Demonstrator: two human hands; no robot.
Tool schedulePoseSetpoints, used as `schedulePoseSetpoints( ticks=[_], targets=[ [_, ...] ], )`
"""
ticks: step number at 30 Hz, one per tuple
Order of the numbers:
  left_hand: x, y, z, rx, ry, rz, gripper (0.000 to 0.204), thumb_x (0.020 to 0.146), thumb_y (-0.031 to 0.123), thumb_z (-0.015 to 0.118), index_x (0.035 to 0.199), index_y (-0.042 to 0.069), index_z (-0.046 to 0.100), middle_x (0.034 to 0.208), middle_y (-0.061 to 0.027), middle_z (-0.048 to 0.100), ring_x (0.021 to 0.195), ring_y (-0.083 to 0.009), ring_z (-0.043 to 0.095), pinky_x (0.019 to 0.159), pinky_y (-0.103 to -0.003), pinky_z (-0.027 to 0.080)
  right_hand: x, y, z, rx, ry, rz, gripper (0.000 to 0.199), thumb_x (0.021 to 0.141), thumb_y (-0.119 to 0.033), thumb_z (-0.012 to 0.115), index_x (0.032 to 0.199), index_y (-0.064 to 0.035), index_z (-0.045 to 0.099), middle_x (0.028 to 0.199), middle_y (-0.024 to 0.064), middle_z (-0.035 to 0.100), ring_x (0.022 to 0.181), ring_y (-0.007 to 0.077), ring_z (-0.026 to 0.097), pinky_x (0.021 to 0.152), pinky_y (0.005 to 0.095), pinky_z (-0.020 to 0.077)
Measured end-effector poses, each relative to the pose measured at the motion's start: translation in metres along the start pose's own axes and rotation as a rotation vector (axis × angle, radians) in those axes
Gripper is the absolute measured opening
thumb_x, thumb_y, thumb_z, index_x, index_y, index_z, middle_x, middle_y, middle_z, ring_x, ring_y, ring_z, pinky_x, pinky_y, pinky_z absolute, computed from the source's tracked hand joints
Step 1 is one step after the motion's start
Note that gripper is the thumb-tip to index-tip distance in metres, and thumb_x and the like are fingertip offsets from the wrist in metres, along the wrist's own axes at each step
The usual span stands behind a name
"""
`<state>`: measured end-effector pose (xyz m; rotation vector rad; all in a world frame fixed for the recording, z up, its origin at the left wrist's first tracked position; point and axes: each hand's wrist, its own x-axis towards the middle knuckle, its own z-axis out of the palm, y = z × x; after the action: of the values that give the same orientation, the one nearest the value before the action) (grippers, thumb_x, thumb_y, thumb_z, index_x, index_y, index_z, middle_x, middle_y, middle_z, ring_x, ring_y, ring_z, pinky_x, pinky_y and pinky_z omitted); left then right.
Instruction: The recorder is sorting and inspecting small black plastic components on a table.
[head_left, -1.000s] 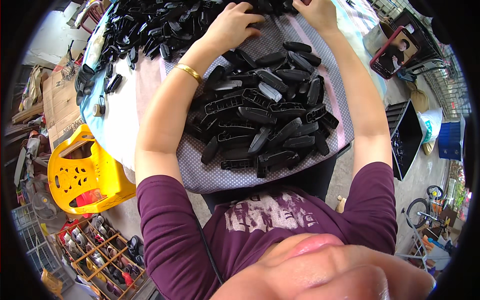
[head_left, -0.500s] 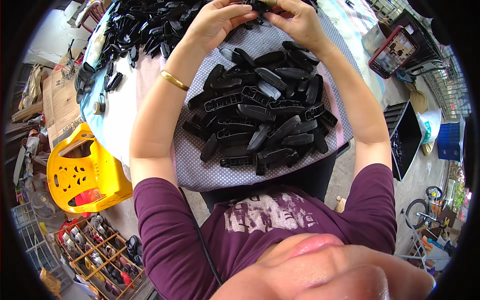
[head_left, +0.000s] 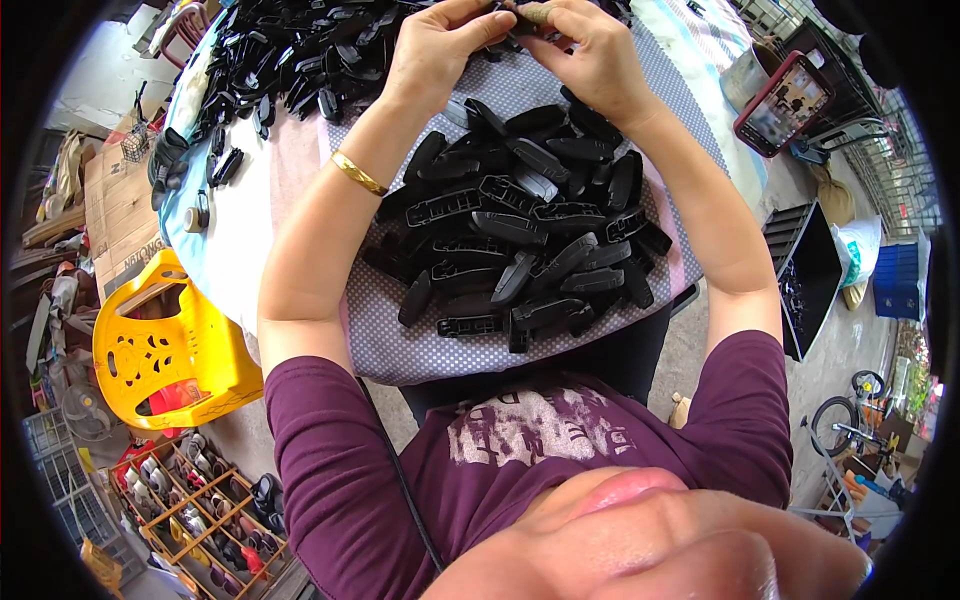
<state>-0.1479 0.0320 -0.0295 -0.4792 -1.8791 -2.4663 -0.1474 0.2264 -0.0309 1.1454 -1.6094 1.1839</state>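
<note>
My left hand (head_left: pixel 440 50) and my right hand (head_left: pixel 592 55) meet at the far edge of the view. Their fingertips pinch a small black plastic piece (head_left: pixel 516 28), mostly hidden by the fingers and cut off by the picture's edge. A tan wrap covers one right fingertip. Between my forearms lies a loose pile of long, rounded black plastic parts (head_left: pixel 515 222), some with their ribbed, hollow side up. They rest on a grey dotted cloth (head_left: pixel 400 350) over the table. A gold bangle circles my left wrist.
A bigger heap of small black pieces (head_left: pixel 290 60) covers the table's far left. Left of the table stands a yellow plastic chair (head_left: pixel 215 350), with a shoe rack (head_left: pixel 200 510) nearer me. At right are a propped phone (head_left: pixel 785 105), a black crate (head_left: pixel 800 285) and a blue bin (head_left: pixel 900 280).
My left hand has shifted slightly right, and both hands' fingers have changed position around the black piece. The pile between my arms looks almost the same.
</note>
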Motion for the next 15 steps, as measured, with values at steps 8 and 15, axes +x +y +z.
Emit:
schedulePoseSetpoints(
  ticks=[8, 15],
  targets=[
    [0.003, 0.002, -0.01, -0.17, -0.261, 0.213, 0.02, 0.098, -0.001, 0.067, 0.117, -0.004, 0.073, 0.105, -0.0073, 0.075, 0.091, -0.0126, 0.069, 0.084, -0.025, 0.056, -0.002, -0.007, -0.007, -0.059, -0.295, 0.569, 0.03, 0.097, -0.019, 0.074, 0.12, 0.0001, 0.073, 0.101, 0.0086, 0.078, 0.091, 0.0111, 0.07, 0.081, 0.025, 0.0561],
    [0.0, 0.011, -0.013, -0.188, -0.311, 0.175, 0.017, 0.097, 0.001, 0.068, 0.112, -0.005, 0.075, 0.102, -0.0084, 0.076, 0.09, -0.0139, 0.07, 0.084, -0.025, 0.056, 0.0, -0.019, -0.007, -0.097, -0.427, 0.636, 0.028, 0.094, -0.023, 0.077, 0.113, -0.0016, 0.076, 0.089, 0.0083, 0.076, 0.081, 0.0094, 0.068, 0.072, 0.026, 0.0537]
  ],
)
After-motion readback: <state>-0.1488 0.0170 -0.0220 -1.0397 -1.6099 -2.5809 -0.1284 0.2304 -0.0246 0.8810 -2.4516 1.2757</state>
